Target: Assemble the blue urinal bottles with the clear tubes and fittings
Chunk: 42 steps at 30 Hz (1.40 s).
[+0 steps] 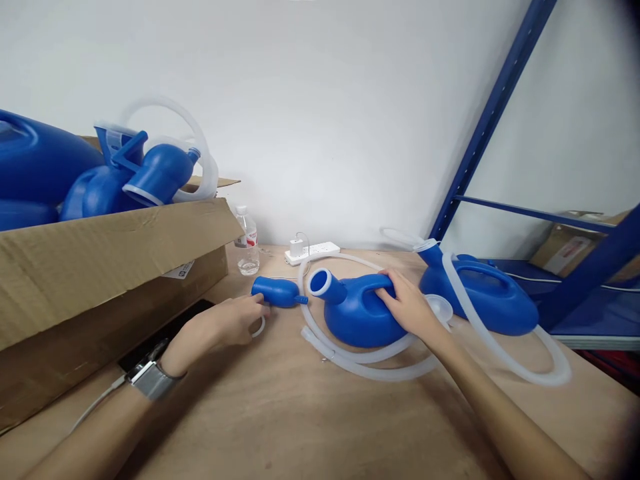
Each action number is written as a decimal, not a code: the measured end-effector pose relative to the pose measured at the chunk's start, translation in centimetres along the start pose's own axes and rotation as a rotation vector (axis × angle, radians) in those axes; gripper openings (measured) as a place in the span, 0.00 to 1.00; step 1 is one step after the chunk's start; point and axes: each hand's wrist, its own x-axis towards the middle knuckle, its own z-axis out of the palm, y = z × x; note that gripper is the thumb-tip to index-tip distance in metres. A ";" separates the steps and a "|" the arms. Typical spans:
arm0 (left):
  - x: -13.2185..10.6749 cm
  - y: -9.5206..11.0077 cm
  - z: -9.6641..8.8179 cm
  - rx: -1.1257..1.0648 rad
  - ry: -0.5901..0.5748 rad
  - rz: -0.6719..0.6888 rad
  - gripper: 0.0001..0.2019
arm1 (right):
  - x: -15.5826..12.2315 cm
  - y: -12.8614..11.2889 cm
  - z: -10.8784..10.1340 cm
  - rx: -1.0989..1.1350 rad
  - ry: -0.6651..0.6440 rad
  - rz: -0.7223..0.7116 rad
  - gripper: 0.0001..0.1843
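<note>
**A Blue Jug, Held by Its Handle**

The right grip (404,305) was curled around the back of the handle (373,280) of a blue jug (357,317), which stood upright on the table (280,413). The jug looked hollow, light and stiff, maybe a bit slippery. Its handle seemed the best place to hold. The left grip (235,321) was partly closed, its fingertips by a blue spout piece (280,292) and a small white curved bit (263,325). I could not tell if it held either one. The spout piece looked light and hard too.

Around the jug, near the right grip, lay a bendy hose (385,373) that could catch. Just right of that grip sat another jug (505,310), then a blue shelf frame (487,127). Left of the left grip, a box (150,233) made a tall edge. Beyond both grips was the wall (350,133). The most room was between the arms, nearer than the grips.
</note>
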 end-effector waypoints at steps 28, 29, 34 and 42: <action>2.3 -1.8 1.2 -0.224 0.289 -0.415 0.28 | 0.1 -0.2 0.0 -0.231 0.365 0.069 0.35; 2.5 -1.9 1.4 -0.260 0.291 -0.421 0.28 | -0.3 -1.2 0.0 -0.224 0.358 -0.050 0.31; 3.0 -2.5 2.4 -0.353 0.283 -0.397 0.30 | -1.8 -6.7 2.6 -0.056 -0.035 -0.468 0.22; 2.4 -1.2 2.3 -0.686 0.194 -0.352 0.32 | 1.7 -11.2 10.2 -0.103 -0.370 -0.300 0.52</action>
